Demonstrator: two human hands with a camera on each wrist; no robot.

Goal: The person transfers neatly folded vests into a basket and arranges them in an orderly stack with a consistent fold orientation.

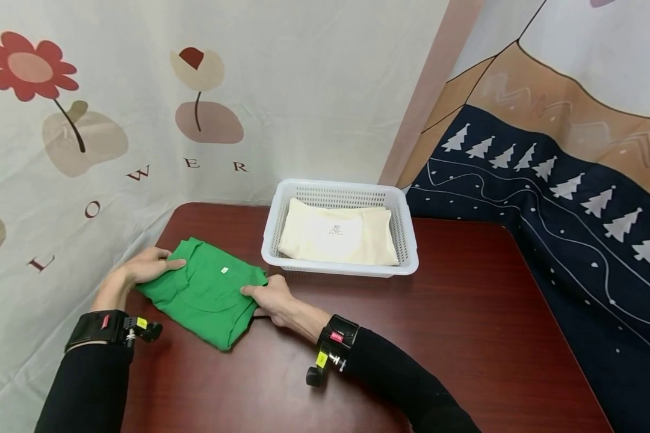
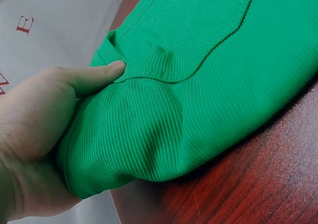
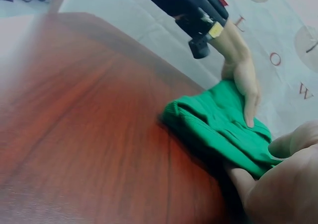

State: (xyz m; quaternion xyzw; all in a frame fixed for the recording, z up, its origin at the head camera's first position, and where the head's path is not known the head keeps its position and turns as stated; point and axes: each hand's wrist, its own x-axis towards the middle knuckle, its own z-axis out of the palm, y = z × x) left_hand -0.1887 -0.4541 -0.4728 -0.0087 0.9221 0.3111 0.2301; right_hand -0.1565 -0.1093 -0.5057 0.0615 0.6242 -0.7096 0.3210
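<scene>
A folded green ribbed garment (image 1: 208, 291) with a small white tag lies at the left of the dark red table, held at both sides. My left hand (image 1: 150, 264) grips its left edge, thumb on top and the other fingers underneath, as the left wrist view of the garment (image 2: 198, 85) shows. At the opposite edge my right hand (image 1: 273, 299) pinches the cloth between thumb and fingers. In the right wrist view the near side of the garment (image 3: 213, 129) looks lifted a little, with shadow below it.
A white perforated basket (image 1: 341, 269) stands at the back of the table (image 1: 411, 343), right of the garment. Inside it lies a folded cream cloth (image 1: 325, 231) with small dark print. Behind hangs a printed curtain (image 1: 314, 90); a navy patterned one (image 1: 520, 198) borders the right.
</scene>
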